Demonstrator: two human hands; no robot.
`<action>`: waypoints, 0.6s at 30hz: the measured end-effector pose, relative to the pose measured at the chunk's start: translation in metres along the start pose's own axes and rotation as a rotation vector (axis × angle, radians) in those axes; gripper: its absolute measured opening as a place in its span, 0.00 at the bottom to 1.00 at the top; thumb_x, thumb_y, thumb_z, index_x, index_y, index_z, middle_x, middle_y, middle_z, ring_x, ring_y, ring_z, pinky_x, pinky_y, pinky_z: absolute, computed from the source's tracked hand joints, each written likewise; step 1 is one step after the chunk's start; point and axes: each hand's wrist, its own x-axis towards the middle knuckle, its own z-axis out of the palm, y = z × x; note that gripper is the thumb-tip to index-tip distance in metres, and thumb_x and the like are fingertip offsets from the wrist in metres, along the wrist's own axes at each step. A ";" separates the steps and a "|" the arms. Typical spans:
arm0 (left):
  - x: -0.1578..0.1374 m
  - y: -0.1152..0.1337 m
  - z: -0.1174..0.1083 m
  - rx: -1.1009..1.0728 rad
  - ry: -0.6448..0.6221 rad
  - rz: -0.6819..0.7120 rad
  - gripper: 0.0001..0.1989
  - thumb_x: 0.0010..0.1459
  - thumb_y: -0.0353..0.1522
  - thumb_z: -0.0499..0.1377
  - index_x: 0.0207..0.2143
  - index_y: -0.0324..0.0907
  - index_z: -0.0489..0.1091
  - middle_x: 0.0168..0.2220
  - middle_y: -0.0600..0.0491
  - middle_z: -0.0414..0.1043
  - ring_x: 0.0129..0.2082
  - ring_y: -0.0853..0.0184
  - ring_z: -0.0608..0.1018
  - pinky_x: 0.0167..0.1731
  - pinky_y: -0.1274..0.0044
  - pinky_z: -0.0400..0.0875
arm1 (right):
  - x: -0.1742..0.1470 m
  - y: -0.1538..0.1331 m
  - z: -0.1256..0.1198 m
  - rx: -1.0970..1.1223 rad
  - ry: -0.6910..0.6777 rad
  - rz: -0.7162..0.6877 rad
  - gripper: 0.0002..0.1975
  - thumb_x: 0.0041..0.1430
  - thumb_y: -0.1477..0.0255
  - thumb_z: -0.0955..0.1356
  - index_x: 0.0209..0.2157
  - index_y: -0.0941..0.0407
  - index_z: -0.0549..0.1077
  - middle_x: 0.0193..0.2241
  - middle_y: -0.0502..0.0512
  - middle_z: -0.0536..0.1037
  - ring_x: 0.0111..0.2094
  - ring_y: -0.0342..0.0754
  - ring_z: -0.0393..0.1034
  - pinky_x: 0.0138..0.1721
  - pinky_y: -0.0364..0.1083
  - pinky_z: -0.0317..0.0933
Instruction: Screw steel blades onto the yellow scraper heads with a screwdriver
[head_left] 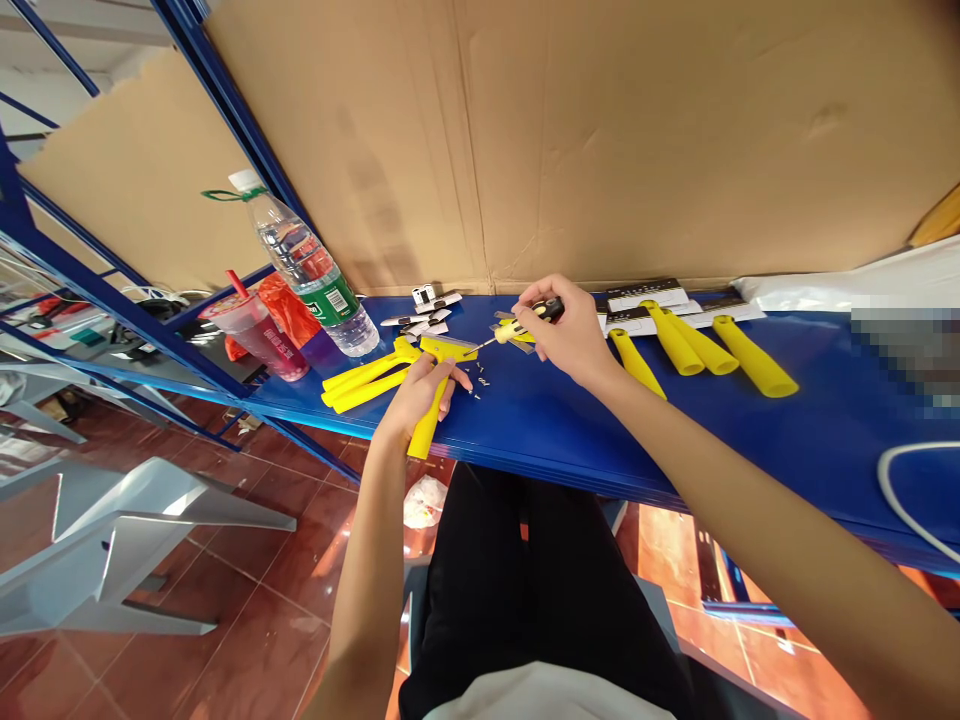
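My left hand (424, 398) is closed round the handle of a yellow scraper (426, 428), whose wide head points away from me. In my right hand (566, 335) is a screwdriver (508, 330) with a yellow and black handle. Its shaft slants down to the left, and the tip meets or almost meets the scraper head; I cannot tell which. Small screws (482, 380) lie scattered on the blue tabletop just right of my left hand. Several more yellow scrapers (367, 375) lie to the left of it. Beneath the screwdriver is another yellow piece with a clear part, partly hidden.
Several loose yellow handles (754, 358) lie at the right beside black and white cards (649, 305). A water bottle (315, 270) and a red drink cup (259, 335) stand at the left. Cardboard (600, 140) walls the back. A white cable (892, 490) curves at far right.
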 end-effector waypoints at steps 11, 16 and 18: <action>-0.002 0.001 0.000 0.037 -0.028 0.026 0.14 0.72 0.42 0.64 0.50 0.44 0.68 0.35 0.52 0.84 0.15 0.75 0.63 0.15 0.80 0.63 | 0.000 0.003 -0.002 -0.012 0.041 0.024 0.10 0.61 0.65 0.78 0.37 0.50 0.76 0.38 0.53 0.82 0.25 0.47 0.73 0.23 0.50 0.68; -0.001 0.003 0.000 0.056 -0.032 0.020 0.14 0.71 0.43 0.66 0.47 0.42 0.71 0.33 0.50 0.83 0.16 0.74 0.65 0.15 0.78 0.62 | 0.003 0.001 -0.006 0.004 0.076 -0.023 0.11 0.68 0.61 0.77 0.38 0.49 0.74 0.37 0.52 0.82 0.25 0.47 0.72 0.25 0.50 0.69; -0.001 0.004 -0.001 0.100 -0.045 0.009 0.16 0.70 0.44 0.68 0.44 0.41 0.73 0.28 0.52 0.80 0.16 0.72 0.67 0.17 0.77 0.63 | 0.002 -0.001 -0.006 0.016 0.062 -0.046 0.13 0.69 0.59 0.77 0.39 0.49 0.73 0.39 0.52 0.83 0.26 0.47 0.73 0.26 0.50 0.70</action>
